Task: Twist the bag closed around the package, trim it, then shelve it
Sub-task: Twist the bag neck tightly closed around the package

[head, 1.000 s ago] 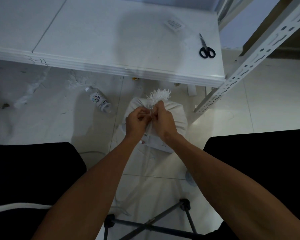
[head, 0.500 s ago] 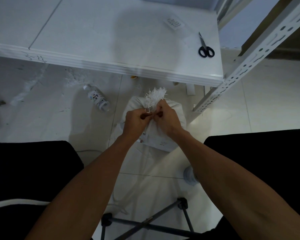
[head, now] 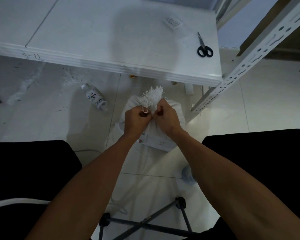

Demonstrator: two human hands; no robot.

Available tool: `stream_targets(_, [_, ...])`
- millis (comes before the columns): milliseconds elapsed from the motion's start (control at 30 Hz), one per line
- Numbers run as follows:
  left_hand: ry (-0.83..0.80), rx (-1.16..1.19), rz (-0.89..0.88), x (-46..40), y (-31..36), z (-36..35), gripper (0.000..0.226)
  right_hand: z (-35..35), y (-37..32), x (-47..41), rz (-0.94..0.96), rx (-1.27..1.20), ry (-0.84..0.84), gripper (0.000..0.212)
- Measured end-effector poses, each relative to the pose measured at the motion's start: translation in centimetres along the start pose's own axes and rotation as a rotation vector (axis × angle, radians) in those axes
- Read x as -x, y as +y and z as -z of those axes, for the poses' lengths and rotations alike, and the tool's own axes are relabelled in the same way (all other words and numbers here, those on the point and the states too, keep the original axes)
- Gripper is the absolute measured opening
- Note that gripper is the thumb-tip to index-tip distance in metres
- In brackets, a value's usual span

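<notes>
A white woven bag [head: 177, 112] stands on the floor between my knees, with a labelled package [head: 160, 142] showing at its lower front. The bag's frayed mouth [head: 153, 96] is bunched into a tuft above my fists. My left hand [head: 137, 119] and my right hand [head: 165, 116] are both clenched on the gathered neck, knuckles almost touching. Black-handled scissors [head: 204, 47] lie on the white shelf board [head: 97, 35], far right, out of my hands' reach.
A plastic bottle [head: 96, 97] lies on the tiled floor to the left of the bag. A perforated metal shelf post [head: 246, 61] slants down at the right. A small printed label [head: 174, 23] rests on the board. Stool legs [head: 145, 222] cross below me.
Both fists have tightened on the neck and drawn closer together; the tuft stands a little taller. The view has shifted slightly.
</notes>
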State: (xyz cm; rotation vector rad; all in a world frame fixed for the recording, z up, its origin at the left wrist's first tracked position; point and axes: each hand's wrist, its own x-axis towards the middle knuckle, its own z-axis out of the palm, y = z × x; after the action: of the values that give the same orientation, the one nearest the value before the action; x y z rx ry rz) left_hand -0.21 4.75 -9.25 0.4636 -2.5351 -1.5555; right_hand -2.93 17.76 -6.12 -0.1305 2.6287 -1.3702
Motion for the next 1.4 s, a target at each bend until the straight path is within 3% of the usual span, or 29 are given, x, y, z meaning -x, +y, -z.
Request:
stream_targets(200, [0.045, -0.031, 0.016, -0.3, 0.4, -0.6, 0.014, 0.0, 0.1, -0.4, -0.017, -0.062, 0.013, 0.025])
stream_targets(367, [0.058, -0.07, -0.033, -0.2, 0.2, -0.6, 0.018, -0.3, 0.7, -0.5, 0.02, 0.103, -0.05, 0.002])
stream_targets(500, [0.04, -0.077, -0.045, -0.2, 0.0, -0.6, 0.014, -0.5, 0.6, -1.0, 0.04, 0.261, -0.083, 0.013])
stream_targets(700, [-0.03, -0.067, -0.106, -0.1, 0.0, -0.1, 0.014, -0.6, 1.1, -0.7, 0.089, 0.257, -0.041, 0.015])
stream_targets(967, [0.064, -0.046, 0.012, 0.1, 0.2, -0.7, 0.011, -0.7, 0.9, -0.5, 0.136, 0.257, 0.004, 0.015])
stream_targets(1400, [0.086, -0.109, 0.105, -1.0, -0.1, 0.0, 0.009, -1.3, 0.3, 0.1, 0.115, 0.326, -0.098, 0.016])
